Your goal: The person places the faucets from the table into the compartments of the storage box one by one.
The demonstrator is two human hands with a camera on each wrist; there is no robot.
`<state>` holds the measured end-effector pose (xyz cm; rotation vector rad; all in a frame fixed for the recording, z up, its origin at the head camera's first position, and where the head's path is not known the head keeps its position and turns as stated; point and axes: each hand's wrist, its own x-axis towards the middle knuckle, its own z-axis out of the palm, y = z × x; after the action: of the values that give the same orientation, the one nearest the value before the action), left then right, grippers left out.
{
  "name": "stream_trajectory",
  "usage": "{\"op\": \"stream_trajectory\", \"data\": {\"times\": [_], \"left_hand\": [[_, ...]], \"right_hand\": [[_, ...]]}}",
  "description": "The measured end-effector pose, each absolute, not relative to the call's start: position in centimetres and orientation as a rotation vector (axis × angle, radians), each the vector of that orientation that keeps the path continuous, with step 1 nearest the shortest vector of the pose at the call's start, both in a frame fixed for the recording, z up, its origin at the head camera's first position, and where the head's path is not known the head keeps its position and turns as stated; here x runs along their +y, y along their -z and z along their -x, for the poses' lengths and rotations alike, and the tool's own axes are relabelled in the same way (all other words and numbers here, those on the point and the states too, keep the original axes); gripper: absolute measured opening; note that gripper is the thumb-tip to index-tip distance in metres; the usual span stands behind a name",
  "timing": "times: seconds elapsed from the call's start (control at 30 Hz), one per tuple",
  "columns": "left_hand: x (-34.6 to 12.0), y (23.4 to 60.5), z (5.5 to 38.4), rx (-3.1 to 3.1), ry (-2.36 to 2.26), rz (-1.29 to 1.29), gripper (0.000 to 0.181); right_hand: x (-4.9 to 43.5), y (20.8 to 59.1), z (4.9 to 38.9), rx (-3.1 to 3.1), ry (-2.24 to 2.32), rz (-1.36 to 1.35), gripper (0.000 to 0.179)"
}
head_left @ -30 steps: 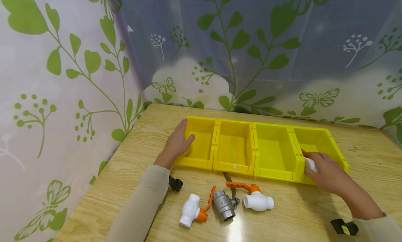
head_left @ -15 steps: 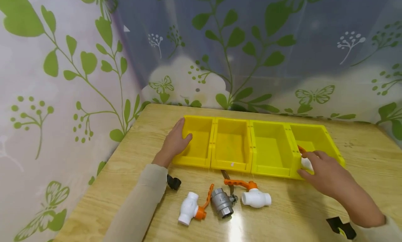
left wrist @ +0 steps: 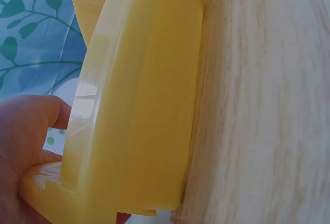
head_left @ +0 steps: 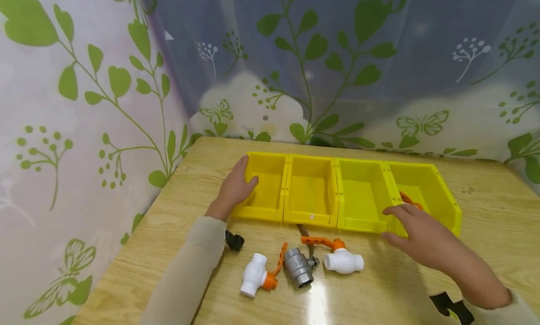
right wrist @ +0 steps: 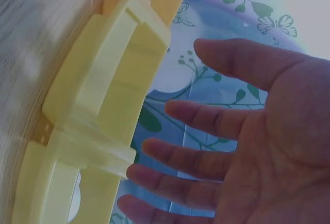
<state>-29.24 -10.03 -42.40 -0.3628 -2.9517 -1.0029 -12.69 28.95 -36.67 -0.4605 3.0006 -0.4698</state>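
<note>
My left hand [head_left: 234, 189] grips the left wall of a row of yellow bins [head_left: 310, 218]. In the left wrist view the thumb [left wrist: 54, 111] lies on the inner side of that wall. My right hand [head_left: 426, 233], fingers spread and holding nothing, hovers over the front of the two right bins. A valve with an orange handle [head_left: 411, 200] lies in the rightmost bin, mostly hidden by that hand. In front of the bins lie a white valve [head_left: 254, 274] with an orange handle, a grey metal valve [head_left: 299, 268] and another white valve [head_left: 344, 261].
The bins stand on a wood-grain table [head_left: 202, 175]. Patterned cloth [head_left: 253, 57] hangs behind it and at the left. A black object [head_left: 234, 240] sits beside the left sleeve, and a black strap piece [head_left: 451, 307] is near the right wrist.
The right hand has let go of the white valve in the rightmost bin and moved left and up out of it. My left hand has stayed on the bin wall.
</note>
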Motion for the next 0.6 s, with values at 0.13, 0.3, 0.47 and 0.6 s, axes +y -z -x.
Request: {"op": "stream_trajectory", "data": {"times": [0.13,0.3,0.47,0.6], "left_hand": [[-10.1,42.5,29.1,-2.953,1.018,0.364,0.073],[-10.2,42.6,28.9,-2.950,1.029,0.370,0.073],[-10.1,42.4,29.0,-2.941,1.024,0.374,0.072],[-10.0,42.3,29.2,-2.937,1.026,0.373,0.072]], "right_hand": [[28.1,36.9,12.7,2.998,0.517,0.502,0.052],[27.3,36.8,12.6,3.040,0.590,0.554,0.047],[26.7,36.6,12.4,3.046,0.638,0.625,0.044],[26.0,36.7,12.2,3.003,0.665,0.738,0.044]]}}
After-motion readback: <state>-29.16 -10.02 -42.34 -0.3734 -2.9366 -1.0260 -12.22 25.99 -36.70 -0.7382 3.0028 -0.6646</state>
